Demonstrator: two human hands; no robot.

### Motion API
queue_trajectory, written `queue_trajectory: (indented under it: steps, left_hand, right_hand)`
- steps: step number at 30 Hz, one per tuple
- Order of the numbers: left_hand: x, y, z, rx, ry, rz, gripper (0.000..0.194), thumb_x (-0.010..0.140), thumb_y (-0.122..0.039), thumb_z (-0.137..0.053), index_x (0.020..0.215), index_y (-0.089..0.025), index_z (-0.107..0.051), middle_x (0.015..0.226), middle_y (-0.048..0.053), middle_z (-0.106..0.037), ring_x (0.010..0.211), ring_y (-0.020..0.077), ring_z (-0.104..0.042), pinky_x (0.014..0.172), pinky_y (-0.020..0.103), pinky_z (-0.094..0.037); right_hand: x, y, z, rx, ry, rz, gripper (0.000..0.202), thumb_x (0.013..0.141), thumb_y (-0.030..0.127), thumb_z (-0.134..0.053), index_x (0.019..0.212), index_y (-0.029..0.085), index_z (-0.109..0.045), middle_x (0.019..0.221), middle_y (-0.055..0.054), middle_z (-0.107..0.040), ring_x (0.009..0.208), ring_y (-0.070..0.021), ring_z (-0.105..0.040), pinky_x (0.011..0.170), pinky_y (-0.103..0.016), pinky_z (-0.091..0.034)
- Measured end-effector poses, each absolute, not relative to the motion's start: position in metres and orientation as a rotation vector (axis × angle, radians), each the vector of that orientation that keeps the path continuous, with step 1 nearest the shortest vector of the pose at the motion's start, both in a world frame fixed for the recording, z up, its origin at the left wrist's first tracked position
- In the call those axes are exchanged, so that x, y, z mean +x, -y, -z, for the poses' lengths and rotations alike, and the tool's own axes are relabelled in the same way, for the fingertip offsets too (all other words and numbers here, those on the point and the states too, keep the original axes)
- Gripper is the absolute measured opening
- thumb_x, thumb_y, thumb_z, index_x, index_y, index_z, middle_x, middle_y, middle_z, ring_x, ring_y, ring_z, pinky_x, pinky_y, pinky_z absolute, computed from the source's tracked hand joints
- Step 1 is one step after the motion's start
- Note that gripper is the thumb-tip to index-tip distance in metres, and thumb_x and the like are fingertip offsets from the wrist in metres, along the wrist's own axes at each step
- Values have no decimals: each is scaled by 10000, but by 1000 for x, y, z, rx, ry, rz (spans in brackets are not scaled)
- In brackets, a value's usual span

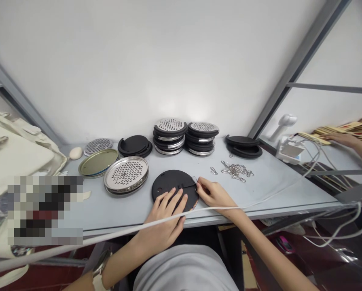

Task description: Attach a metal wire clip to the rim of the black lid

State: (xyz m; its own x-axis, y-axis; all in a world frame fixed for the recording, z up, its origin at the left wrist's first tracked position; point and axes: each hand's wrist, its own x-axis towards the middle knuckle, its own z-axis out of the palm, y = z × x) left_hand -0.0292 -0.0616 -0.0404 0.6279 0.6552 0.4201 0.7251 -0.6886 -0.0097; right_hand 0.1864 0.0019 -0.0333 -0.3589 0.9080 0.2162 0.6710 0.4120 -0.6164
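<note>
1. black disc (172,180), lying flat near the front edge of the counter (108,214); the left hand (167,211) rests across its lower part, fingers spread, gripping nothing.
2. at the disc's edge, between two and three o'clock, the right hand (214,195) appears to pinch a wire clip (194,179) between thumb and finger.
3. step in hand, as i judge it: working that clip at the rim. it seems to call for a steady left palm and a fine right-hand pinch; whether the clip is hooked on, i cannot tell.
4. between two and three o'clock, loose clips (237,169) lie directly on the counter, outside any container.
5. between nine and ten, a shallow metal dish (126,186) carries a patterned plate (126,173).
6. at twelve and one, the left stack (169,141) and right stack (201,141) each have a perforated plate on top, partly ringed by a black rim.
</note>
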Motion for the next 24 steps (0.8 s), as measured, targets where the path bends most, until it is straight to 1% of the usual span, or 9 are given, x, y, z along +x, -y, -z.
queue_trajectory:
  steps: [8,19,24]
  left_hand:
    - [-29,62,39,-2689,1161,537,520,920,-257,-402,1416,-131,-314,1464,109,-334,1332,288,-295,1049,445,-290]
    - [-30,62,39,-2703,1158,503,533,915,-247,-398,1425,-130,-294,1470,111,-322,1339,286,-279,1054,451,-289]
    - [-30,62,39,-2704,1173,509,525,924,-268,-397,1422,-135,-299,1474,97,-320,1347,274,-266,1065,435,-275]
  right_hand:
    - [187,-2,34,-1352,2158,-509,237,876,262,-375,648,206,-344,517,68,-342,473,-86,-315,500,-210,-232]
    - [186,2,30,-1355,2115,-462,226,838,235,-401,616,198,-373,510,59,-386,467,-78,-353,506,-203,-258]
    - [187,-1,32,-1390,2158,-447,257,889,284,-358,648,205,-401,519,47,-399,463,-95,-360,508,-215,-252]
